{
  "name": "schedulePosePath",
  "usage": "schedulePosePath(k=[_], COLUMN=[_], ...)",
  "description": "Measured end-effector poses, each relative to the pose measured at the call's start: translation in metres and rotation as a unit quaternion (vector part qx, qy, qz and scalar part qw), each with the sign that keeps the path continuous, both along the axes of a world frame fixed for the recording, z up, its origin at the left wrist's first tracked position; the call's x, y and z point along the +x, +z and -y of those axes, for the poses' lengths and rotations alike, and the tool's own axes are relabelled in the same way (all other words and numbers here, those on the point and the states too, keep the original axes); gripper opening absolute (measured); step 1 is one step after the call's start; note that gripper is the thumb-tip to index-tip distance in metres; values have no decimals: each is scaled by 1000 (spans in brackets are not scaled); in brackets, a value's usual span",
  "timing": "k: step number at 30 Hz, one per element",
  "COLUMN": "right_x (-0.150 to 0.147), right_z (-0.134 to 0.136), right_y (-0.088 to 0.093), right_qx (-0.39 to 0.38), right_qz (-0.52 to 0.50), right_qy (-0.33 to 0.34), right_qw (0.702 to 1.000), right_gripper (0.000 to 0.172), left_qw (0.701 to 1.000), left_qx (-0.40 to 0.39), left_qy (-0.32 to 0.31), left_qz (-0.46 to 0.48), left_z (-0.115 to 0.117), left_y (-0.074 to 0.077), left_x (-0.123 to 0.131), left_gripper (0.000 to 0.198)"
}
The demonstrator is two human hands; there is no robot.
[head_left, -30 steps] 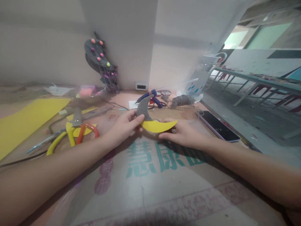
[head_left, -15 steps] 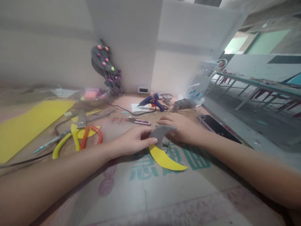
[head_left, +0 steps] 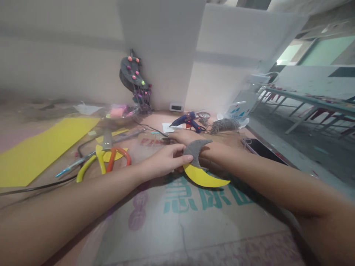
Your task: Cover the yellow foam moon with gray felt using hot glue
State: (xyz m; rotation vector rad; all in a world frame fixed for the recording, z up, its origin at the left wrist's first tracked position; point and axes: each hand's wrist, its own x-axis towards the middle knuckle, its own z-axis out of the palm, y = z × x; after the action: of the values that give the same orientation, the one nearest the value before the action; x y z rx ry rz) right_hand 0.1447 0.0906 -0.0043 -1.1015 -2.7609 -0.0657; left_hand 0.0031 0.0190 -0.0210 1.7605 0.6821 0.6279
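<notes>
My left hand (head_left: 162,162) pinches a crescent moon (head_left: 206,177) between thumb and fingers. Its upper half is wrapped in grey yarn, while the lower half is bare yellow card. Stretched out behind the crescent, my right hand (head_left: 184,137) lies over the spot of the small thread snips (head_left: 163,139). Only the dark tip of the snips shows; the rest is under the hand. Whether these fingers have closed on the snips is hidden by blur. A blue glue gun (head_left: 188,121) rests just beyond the right hand.
Scissors with red and yellow handles (head_left: 107,162) lie left, near yellow card (head_left: 50,147). A grey yarn bundle (head_left: 226,125) and a phone (head_left: 263,151) lie right. A decorated grey crescent (head_left: 129,74) stands against the wall. A small digital display (head_left: 176,107) sits at the back.
My right hand has left the crescent and moved forward and left onto the thread snips. The left hand keeps its hold on the crescent. The whole view has shifted slightly.
</notes>
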Motion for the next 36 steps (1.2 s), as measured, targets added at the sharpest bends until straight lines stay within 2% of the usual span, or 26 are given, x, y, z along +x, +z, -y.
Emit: schedulePosePath(k=[3,5,6,8,10,12,14,17,22,28,36], right_x=[23,47,60,82,98,104,104,98,94,91,90], right_z=[5,16,25,47,74,98,115,125,123,124,124], right_y=[8,14,17,21,22,20,15,5,-4,-2,-3], right_qx=[23,38,49,54,62,75,69,57,82,118,123], right_qz=[-63,-110,-143,-281,-323,-297,-238,-169,-136,-122,-102], right_qy=[-95,-134,-150,-166,-157,-125,-59,-2,-4,13,-9], right_qw=[993,984,977,944,931,944,967,984,987,985,987], right_gripper=[27,30,32,32,31,27,29,34,30,27,26], left_qw=[1000,999,999,998,997,997,997,998,998,998,998], left_qx=[-4,-14,-20,-27,-26,-16,-2,11,23,21,15], left_qy=[1,6,13,34,56,65,66,65,54,50,52], left_qz=[21,40,47,47,36,31,26,7,-16,-13,-11], left_z=[0,0,0,1,1,2,2,3,4,3,4], left_y=[-2,-2,-2,-1,1,2,4,5,5,4,3], left_x=[0,0,0,0,0,0,1,1,-1,-2,-1], left_gripper=[27,26,26,26,25,25,24,24,25,24,24])
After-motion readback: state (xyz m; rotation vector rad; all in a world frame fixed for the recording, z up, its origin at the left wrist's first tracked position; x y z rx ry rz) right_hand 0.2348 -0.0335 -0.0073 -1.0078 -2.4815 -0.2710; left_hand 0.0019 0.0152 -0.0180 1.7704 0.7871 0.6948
